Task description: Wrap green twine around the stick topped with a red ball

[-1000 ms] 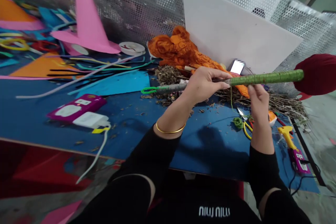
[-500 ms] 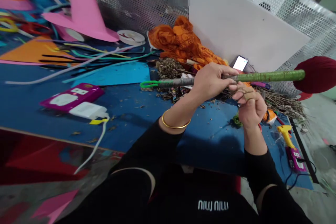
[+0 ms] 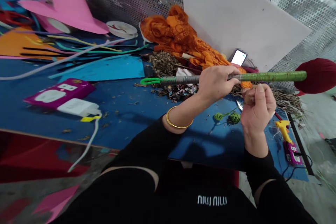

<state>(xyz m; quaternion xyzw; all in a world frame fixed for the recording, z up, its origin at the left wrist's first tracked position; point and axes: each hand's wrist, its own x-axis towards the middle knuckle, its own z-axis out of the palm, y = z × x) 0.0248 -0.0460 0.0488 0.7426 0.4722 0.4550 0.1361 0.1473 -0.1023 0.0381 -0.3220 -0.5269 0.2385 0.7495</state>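
My left hand [image 3: 216,82] is wrapped round the middle of a long stick [image 3: 267,76] held level above the blue table [image 3: 126,112]. The stick is bound in green tape on its right half and grey on its left, with a green loop [image 3: 149,81] at the left tip and a dark red ball [image 3: 319,75] at the right end. Just below the stick, my right hand [image 3: 257,106] is closed in a pinch on a small brownish bit that I cannot make out. A tangle of green thread [image 3: 231,117] lies on the table under my hands.
An orange cloth [image 3: 181,42], dry twigs [image 3: 286,99], a lit phone [image 3: 238,57] and a white board [image 3: 236,17] stand behind the hands. A purple power strip [image 3: 59,92] with a white charger lies left. A yellow glue gun [image 3: 283,128] lies right, near the table edge. Coloured foam strips fill the far left.
My right hand has let go of the green stick, dropped below it and closed into a pinch. The left hand keeps its hold; the stick stays level.
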